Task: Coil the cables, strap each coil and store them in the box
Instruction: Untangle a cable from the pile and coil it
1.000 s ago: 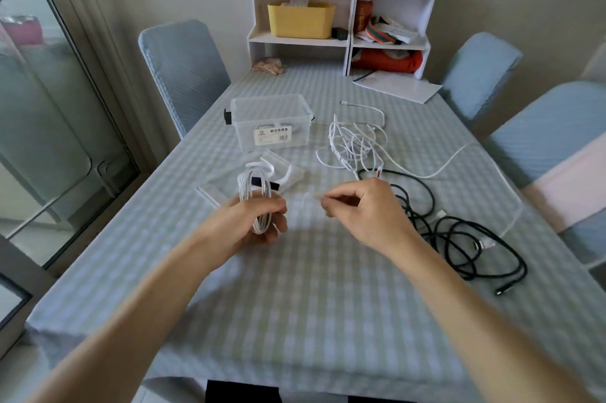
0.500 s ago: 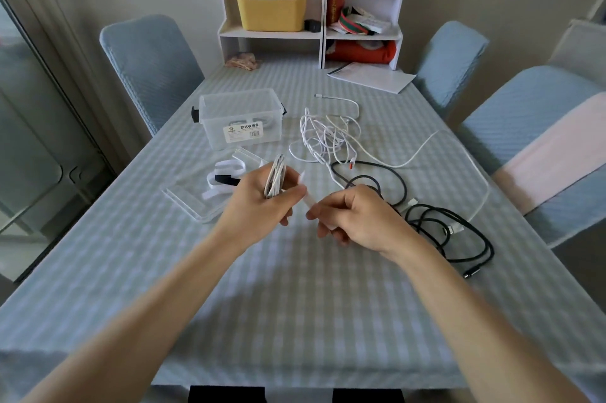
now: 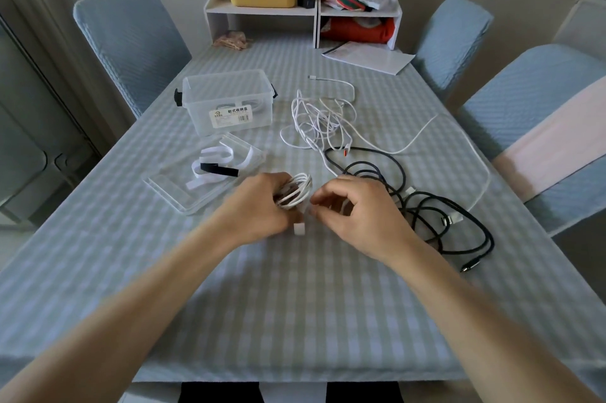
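The bench (image 3: 295,320), covered in a pale blue-and-white checked cloth, carries everything the job needs, and the step in hand looks like strapping the first coil. Toward the far left stands the clear plastic storage box (image 3: 228,102) with black side latches, open at the top, and in front of it lies its clear flat lid (image 3: 183,187) with loose white and black hook-and-loop straps (image 3: 218,164) heaped on it. To the right a tangled black cable (image 3: 426,205) sprawls beside the right hand, and beyond it a loose white cable (image 3: 319,120) waits uncoiled. At the middle, the left hand (image 3: 259,209) has its grip clamped round the small coiled white cable (image 3: 295,192), held just above the cloth, while the right hand (image 3: 360,212) has its fingertips pinched together on what appears to be a short white strap (image 3: 299,228), whose free end hangs below the coil. To do this well, the left grip should probably stay tight across the loops so none springs loose, with the thumb clear of the strap's path. The right hand would best draw the strap snugly round the narrow part of the bundle and press its end flat onto itself. A slack wrap could let the coil unravel once it drops into the box.
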`<state>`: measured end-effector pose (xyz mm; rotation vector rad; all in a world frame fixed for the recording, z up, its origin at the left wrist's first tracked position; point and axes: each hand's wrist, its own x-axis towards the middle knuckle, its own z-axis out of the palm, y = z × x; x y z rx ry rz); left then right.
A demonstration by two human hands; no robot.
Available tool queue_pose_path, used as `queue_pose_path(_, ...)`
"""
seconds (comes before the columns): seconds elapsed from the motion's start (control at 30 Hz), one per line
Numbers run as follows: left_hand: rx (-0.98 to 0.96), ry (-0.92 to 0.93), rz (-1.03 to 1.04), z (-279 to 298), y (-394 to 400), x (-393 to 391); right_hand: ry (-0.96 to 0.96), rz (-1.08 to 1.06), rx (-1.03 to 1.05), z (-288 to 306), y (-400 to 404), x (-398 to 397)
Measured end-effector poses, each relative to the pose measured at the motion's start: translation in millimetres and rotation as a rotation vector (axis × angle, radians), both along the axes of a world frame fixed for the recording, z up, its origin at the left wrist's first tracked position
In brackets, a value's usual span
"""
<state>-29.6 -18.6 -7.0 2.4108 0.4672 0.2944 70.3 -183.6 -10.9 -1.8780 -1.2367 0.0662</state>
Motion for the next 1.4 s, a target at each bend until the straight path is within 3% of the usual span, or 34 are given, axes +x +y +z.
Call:
queue_pose_path(0.2,0.092,-0.076,-0.014,-2,5,-5,-0.041,0.033,-0.012,-11,0,-3)
queue_pose_path(0.5,0.076,-0.057,-0.002,-1,9,-9,-0.109,-0.043,-0.262,-12,3,-11)
queue_pose_path(0.67,0.288,-0.052,0.019,-4,15,-24,-0.150,-0.021,-0.358,-7,0,-11)
queue_pose_path(0.93,0.818,0.246,-0.085,24,-11,-26,-0.135,0.040,-0.333,-5,-2,-10)
queue_pose_path(1.3,1.040,0.555,-0.319,33,-30,-3,-0.174,0.095,-0.363,-10,-8,-7)
queue_pose_path(1.4,1.099,0.618,-0.385,38,-34,1,-0.196,0.129,-0.204,-12,-13,-4)
